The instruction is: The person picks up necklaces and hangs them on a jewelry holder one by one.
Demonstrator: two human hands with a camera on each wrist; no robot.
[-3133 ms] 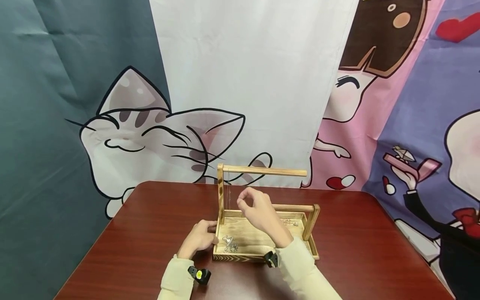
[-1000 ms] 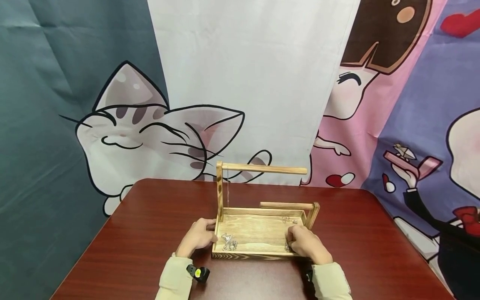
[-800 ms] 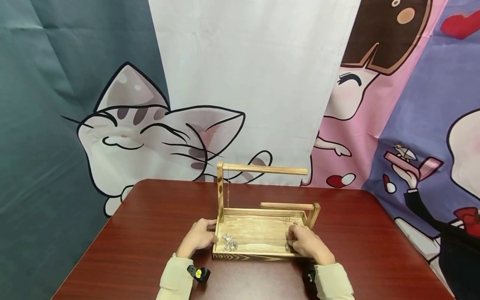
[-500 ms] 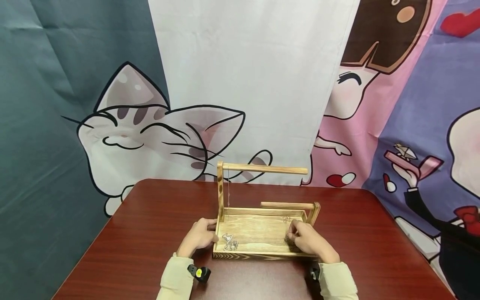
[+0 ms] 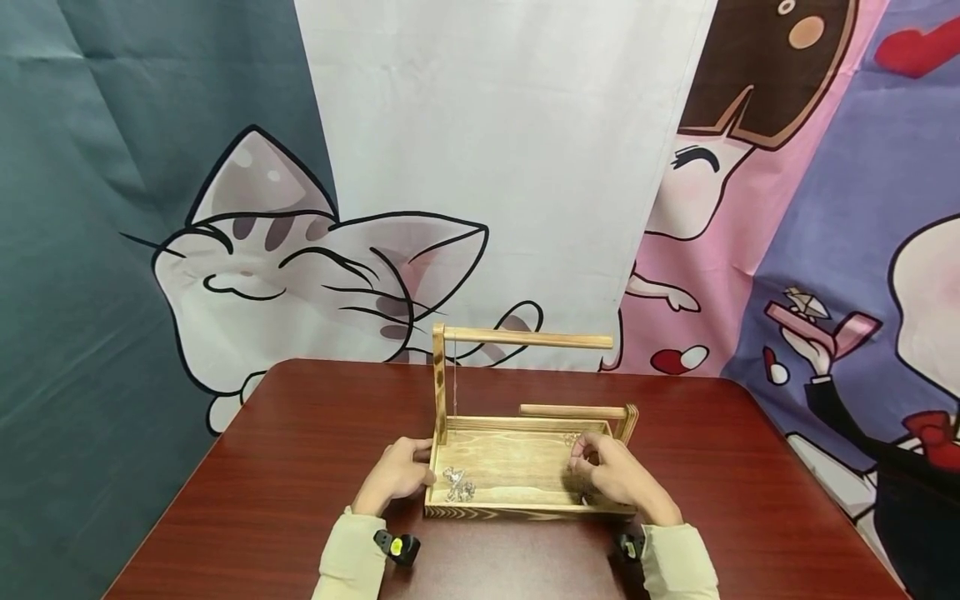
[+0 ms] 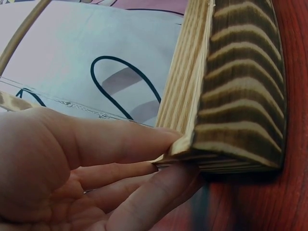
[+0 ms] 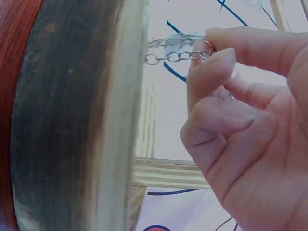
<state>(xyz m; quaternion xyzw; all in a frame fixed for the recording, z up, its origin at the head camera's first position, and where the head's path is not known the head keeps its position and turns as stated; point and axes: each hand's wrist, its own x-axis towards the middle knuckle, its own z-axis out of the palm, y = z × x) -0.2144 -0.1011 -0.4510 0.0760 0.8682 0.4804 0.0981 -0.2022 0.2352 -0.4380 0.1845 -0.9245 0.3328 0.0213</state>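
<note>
A wooden jewellery stand has a shallow tray (image 5: 510, 468) for its base. My left hand (image 5: 393, 477) grips the tray's left end wall (image 6: 180, 149), thumb on one side and fingers on the other. Over the tray's right end, my right hand (image 5: 621, 477) pinches a silver chain (image 7: 175, 57) between thumb and index finger, its other fingers curled. The chain's lower part is hidden behind the tray wall in the right wrist view. Silvery jewellery (image 5: 459, 485) lies heaped in the front left corner. From the upper bar (image 5: 528, 338) hangs a thin necklace (image 5: 455, 379), near the post.
A shorter, lower bar (image 5: 573, 412) stands on a post at the right. Small pieces of jewellery (image 5: 570, 439) lie in the back right corner, partly behind the right hand. The red-brown table (image 5: 322, 417) ends at a printed cloth backdrop (image 5: 510, 150).
My right hand has gone from near the hanging necklace to the tray's right end, taken hold of the chain there and risen slightly. The left hand stays put.
</note>
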